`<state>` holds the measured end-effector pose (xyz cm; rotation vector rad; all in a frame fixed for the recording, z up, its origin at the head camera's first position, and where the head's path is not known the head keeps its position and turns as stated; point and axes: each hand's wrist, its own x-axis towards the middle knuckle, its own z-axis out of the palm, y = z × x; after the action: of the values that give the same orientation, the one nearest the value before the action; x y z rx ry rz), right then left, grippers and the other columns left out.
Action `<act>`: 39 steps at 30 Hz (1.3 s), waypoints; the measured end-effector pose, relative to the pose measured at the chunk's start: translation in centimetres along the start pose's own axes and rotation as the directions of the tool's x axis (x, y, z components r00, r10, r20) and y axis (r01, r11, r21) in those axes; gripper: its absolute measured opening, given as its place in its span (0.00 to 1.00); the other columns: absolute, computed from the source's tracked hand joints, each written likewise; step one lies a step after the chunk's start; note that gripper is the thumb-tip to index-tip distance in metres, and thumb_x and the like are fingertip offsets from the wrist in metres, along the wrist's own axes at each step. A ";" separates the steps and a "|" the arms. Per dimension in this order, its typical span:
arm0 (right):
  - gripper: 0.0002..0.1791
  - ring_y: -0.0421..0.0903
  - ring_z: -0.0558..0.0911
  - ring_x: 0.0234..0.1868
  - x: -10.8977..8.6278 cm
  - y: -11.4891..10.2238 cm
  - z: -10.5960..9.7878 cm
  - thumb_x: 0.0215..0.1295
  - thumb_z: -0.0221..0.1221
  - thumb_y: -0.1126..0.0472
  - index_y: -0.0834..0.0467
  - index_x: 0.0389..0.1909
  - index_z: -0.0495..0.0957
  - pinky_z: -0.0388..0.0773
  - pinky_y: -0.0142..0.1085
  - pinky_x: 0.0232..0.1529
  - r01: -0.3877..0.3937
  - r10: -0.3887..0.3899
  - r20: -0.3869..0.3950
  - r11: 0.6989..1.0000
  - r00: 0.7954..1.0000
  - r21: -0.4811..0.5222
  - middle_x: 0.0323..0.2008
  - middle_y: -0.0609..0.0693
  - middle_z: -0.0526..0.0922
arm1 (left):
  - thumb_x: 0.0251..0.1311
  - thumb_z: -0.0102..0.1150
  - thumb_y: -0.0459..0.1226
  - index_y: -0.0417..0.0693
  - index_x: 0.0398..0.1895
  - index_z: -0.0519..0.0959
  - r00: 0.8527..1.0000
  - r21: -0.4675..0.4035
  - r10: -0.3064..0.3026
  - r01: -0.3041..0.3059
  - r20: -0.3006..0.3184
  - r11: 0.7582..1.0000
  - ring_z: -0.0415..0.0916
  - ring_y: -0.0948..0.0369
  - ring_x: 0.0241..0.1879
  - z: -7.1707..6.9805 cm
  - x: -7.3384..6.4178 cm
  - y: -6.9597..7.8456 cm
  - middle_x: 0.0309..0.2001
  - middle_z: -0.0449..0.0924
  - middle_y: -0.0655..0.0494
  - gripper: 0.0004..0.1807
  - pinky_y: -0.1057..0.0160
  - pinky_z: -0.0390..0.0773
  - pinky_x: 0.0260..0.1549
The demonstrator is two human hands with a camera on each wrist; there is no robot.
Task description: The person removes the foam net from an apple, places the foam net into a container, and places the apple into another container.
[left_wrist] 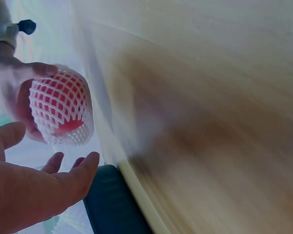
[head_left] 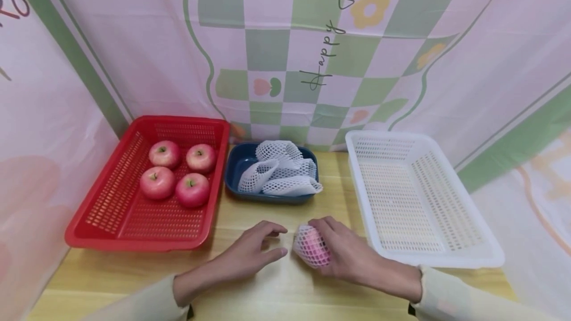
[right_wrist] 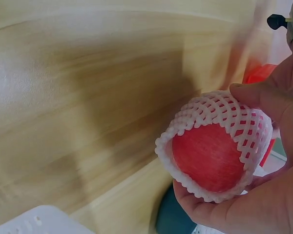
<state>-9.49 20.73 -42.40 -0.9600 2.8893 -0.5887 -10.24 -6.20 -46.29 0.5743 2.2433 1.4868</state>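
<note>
An apple in a white foam net sleeve (head_left: pixel 312 246) is held above the near middle of the table by my right hand (head_left: pixel 352 256). Its thumb and fingers curl round the sides of the net, as the right wrist view shows, and red skin (right_wrist: pixel 210 158) shows through the sleeve's open end. To its left my left hand (head_left: pixel 252 251) is apart from the apple, fingers loosely bent, nothing in them. Several bare apples (head_left: pixel 193 190) lie in the red basket (head_left: pixel 138 242). Several spare foam nets (head_left: pixel 292 186) are heaped in the dark blue tray (head_left: pixel 236 194).
At the right stands a white plastic basket (head_left: pixel 432 260) with slotted walls, and nothing shows in it. The wooden table (head_left: pixel 330 207) ends at a patterned curtain (head_left: pixel 267 48) behind the containers. The blue tray stands between the two baskets.
</note>
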 end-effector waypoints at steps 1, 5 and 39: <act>0.52 0.52 0.84 0.50 0.0 -0.1 0.0 0.33 0.85 0.60 0.62 0.66 0.73 0.87 0.50 0.50 -0.002 0.002 0.002 1.000 1.000 0.003 0.53 0.55 0.82 | 0.73 0.65 0.42 0.45 0.65 0.77 1.000 -0.015 -0.001 0.001 0.001 1.000 0.77 0.46 0.65 0.1 0.1 0.0 0.63 0.77 0.49 0.22 0.45 0.78 0.65; 0.52 0.51 0.84 0.51 0.0 -0.4 0.2 0.34 0.84 0.60 0.62 0.66 0.73 0.87 0.49 0.51 -0.009 0.009 0.020 1.000 1.000 0.003 0.54 0.55 0.81 | 0.74 0.64 0.38 0.43 0.63 0.79 1.000 -0.053 0.009 -0.009 0.002 0.999 0.79 0.47 0.64 0.5 0.7 -0.2 0.61 0.79 0.48 0.18 0.51 0.80 0.63; 0.50 0.50 0.83 0.54 0.3 -1.5 0.1 0.37 0.84 0.56 0.60 0.65 0.73 0.85 0.48 0.57 0.042 -0.042 0.048 0.999 0.998 -0.013 0.56 0.54 0.81 | 0.63 0.69 0.24 0.38 0.57 0.82 1.000 -0.208 -0.002 0.007 0.023 0.978 0.87 0.49 0.53 1.7 2.3 -0.3 0.55 0.85 0.43 0.19 0.65 0.86 0.49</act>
<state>-8.84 19.36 -41.94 -1.0245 2.8419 -0.5410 -11.31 -3.77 -47.37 0.5181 2.0365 1.6781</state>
